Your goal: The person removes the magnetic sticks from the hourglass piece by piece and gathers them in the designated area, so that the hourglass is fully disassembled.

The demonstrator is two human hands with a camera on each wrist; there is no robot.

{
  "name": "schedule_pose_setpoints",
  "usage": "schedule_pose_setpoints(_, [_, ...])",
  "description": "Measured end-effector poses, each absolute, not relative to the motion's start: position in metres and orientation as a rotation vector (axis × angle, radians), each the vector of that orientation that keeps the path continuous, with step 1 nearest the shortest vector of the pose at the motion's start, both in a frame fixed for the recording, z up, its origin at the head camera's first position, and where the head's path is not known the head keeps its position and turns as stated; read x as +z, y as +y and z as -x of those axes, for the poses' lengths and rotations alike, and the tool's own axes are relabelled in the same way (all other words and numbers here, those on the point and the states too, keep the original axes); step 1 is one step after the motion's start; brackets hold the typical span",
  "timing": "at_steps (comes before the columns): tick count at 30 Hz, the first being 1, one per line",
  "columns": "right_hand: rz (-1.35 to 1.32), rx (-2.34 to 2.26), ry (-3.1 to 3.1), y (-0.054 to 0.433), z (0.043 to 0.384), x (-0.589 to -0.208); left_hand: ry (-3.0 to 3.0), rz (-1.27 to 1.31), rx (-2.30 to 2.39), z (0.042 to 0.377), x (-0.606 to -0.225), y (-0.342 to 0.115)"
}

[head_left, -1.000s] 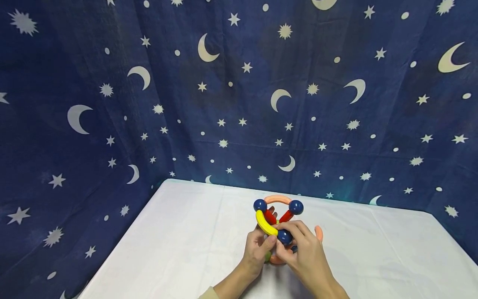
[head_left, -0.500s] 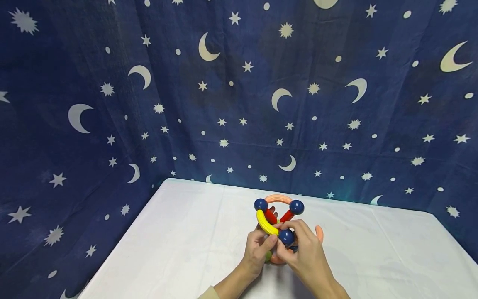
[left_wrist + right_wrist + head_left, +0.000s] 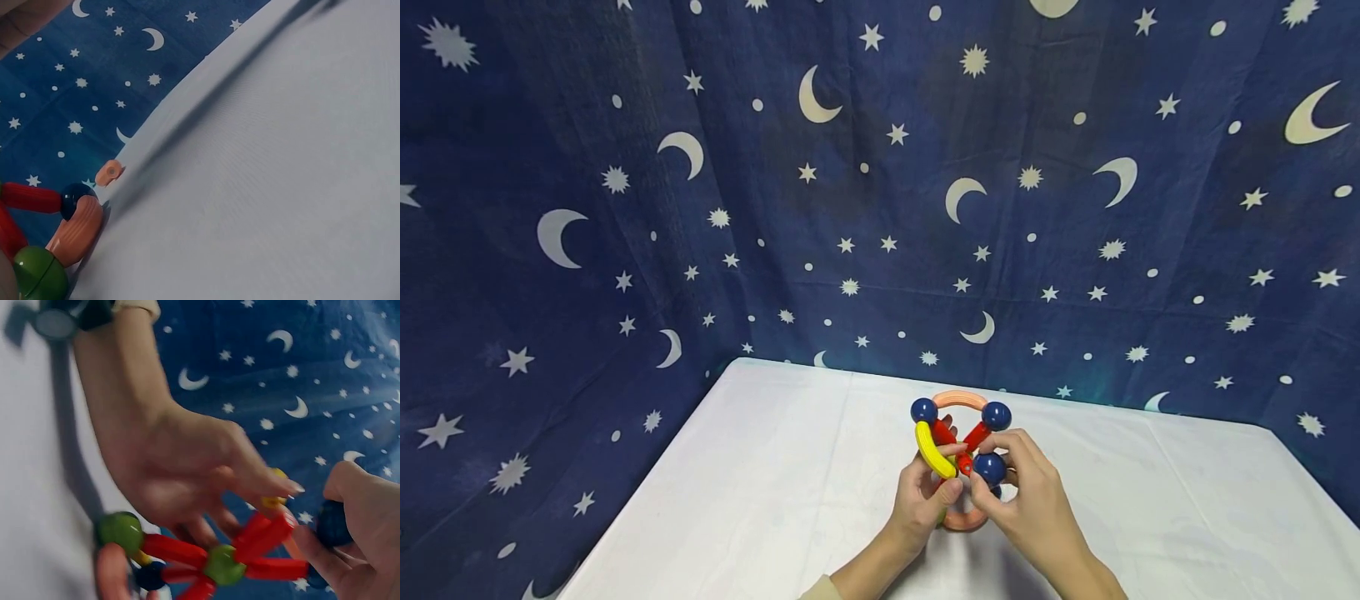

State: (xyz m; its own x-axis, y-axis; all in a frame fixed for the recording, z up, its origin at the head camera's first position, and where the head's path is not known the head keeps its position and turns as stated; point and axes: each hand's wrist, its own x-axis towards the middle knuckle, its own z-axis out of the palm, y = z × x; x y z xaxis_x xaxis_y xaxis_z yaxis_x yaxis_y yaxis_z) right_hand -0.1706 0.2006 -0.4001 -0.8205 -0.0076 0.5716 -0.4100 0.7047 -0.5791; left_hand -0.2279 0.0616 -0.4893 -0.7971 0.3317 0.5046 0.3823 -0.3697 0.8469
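In the head view, my left hand [image 3: 917, 500] holds a toy frame of magnetic sticks and balls, with the thumb and a finger at the yellow curved stick [image 3: 934, 452]. My right hand [image 3: 1033, 492] pinches a blue ball [image 3: 989, 468], apart from the yellow stick's lower end. A red stick's end [image 3: 965, 465] points out between the hands. Two blue balls joined by a peach curved stick [image 3: 958, 400] form the frame's top. In the right wrist view, several red sticks [image 3: 275, 567] meet at a green ball [image 3: 225, 565]. My left palm partly hides the frame.
The frame's lower part, with a peach curved stick [image 3: 78, 234] and a green ball [image 3: 40, 273], is close over the white tablecloth [image 3: 760, 467]. A separate peach stick [image 3: 109, 172] lies beyond it. A blue star-and-moon curtain [image 3: 880, 200] hangs behind the table.
My right hand has drawn the blue ball rightward off the yellow stick's end, baring a red stick's end. The left hand and the upper frame have barely moved.
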Motion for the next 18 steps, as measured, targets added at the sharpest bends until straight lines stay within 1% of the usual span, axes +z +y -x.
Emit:
schedule_pose_setpoints(5, [-0.326,1.015,-2.368,0.224,0.173,-0.387,-1.805,0.968,-2.361,0.226,-0.487,0.062])
schedule_pose_setpoints(12, [-0.136,0.814,-2.405,0.273,0.179,-0.375,-1.886,0.937,-2.381,0.224,-0.485,0.059])
schedule_pose_setpoints(15, [-0.079,0.731,-2.468,0.295,0.184,-0.378,-1.918,0.919,-2.416,0.225,-0.484,0.059])
schedule_pose_setpoints(18, [-0.091,0.763,-2.507,0.315,0.193,-0.389,-1.924,0.914,-2.427,0.225,-0.482,0.058])
